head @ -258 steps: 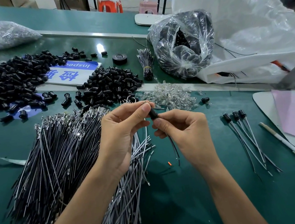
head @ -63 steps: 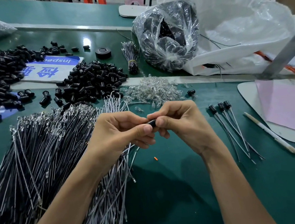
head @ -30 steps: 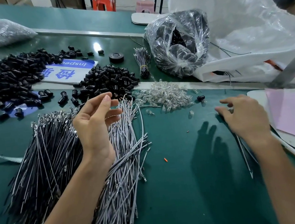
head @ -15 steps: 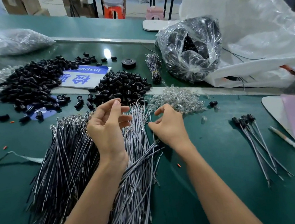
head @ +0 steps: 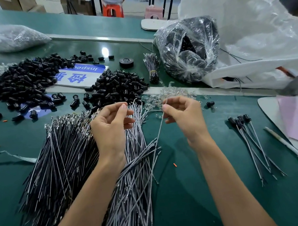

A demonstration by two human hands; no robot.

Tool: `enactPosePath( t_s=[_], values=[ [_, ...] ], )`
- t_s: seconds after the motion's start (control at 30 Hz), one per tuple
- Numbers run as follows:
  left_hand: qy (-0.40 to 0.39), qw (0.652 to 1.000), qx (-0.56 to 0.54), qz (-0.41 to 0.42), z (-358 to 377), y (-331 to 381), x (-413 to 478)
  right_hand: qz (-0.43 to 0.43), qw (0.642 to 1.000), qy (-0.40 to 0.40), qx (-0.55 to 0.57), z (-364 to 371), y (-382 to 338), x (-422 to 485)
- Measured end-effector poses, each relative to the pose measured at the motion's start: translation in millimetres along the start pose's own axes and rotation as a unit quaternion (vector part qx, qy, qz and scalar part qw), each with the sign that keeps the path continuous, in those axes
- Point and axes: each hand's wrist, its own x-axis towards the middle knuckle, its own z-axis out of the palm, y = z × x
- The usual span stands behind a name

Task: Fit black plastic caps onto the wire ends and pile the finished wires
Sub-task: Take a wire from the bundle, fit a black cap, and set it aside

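Right hand (head: pixel 184 116) pinches a thin wire (head: pixel 159 124) by its top end. Light and whippy, it likely handles best near the tip. Left hand (head: pixel 109 128), curled, hold unclear, is just left over the pile (head: pixel 60 160). Caps (head: pixel 119 86) lie beyond, finished wires (head: pixel 249 138) right.

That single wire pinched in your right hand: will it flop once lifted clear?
Probably springy rather than floppy: below the right hand, the wire runs nearly straight down to the wire pile. Likely very light, since a fingertip pinch carries it. Its thin, smooth look suggests it may slip.
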Motion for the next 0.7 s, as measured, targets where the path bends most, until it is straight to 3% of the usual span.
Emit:
enactPosePath(
  t_s=[0.1, 0.2, 0.4, 0.63, 0.7],
  values=[
    [0.02, 0.999, -0.008, 0.027, -3.5, 4.2, 3.1, -0.001, 0.99, -0.004, -0.14, 6.8, 10.0, -3.2],
    [0.068, 0.996, -0.037, 0.05, -8.7, 11.4, 9.6, -0.089, 0.961, 0.007, -0.26, 14.1, 9.7, -10.9],
    [0.096, 0.991, -0.062, 0.066, -17.3, 30.0, 19.0, -0.135, 0.934, -0.215, -0.251, 31.9, -7.2, -36.3],
    [0.036, 0.994, 0.044, 0.094, -42.1, 50.4, 14.4, -0.183, 0.886, -0.207, -0.374, 55.3, 1.1, -36.9],
    [0.02, 0.991, 0.09, 0.096, -50.8, 50.2, 9.9, -0.195, 0.891, -0.189, -0.363, 57.9, 3.1, -33.0]
  ],
)
